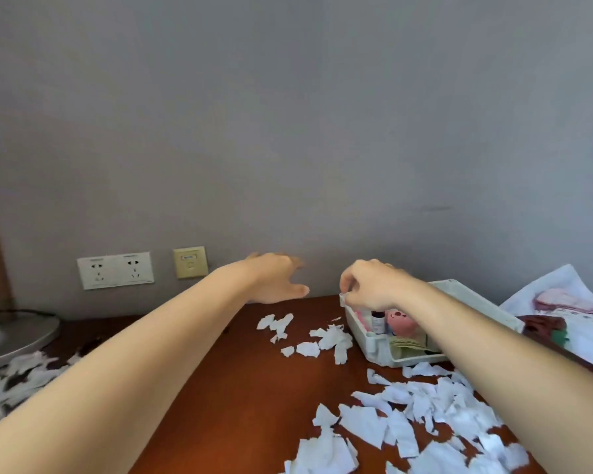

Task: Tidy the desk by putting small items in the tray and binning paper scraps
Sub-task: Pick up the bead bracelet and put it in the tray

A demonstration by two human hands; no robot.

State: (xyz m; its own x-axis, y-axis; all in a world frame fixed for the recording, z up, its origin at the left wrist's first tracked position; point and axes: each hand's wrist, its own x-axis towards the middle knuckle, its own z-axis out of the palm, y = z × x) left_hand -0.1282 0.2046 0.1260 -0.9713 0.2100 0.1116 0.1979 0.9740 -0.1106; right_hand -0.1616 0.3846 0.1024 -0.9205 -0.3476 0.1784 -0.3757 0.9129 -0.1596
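Both bare arms reach forward, left hand (275, 280) spread open, right hand (374, 285) with fingers (349, 286) pinching the tray (365, 342) corner.

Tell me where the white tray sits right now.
Head view: the white tray sits right of centre on the wooden desk by the wall, under the right hand, with paper scraps left of and in front of it.

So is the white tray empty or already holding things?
Holding things: the tray contains a small bottle, a pink figure and a greenish packet.
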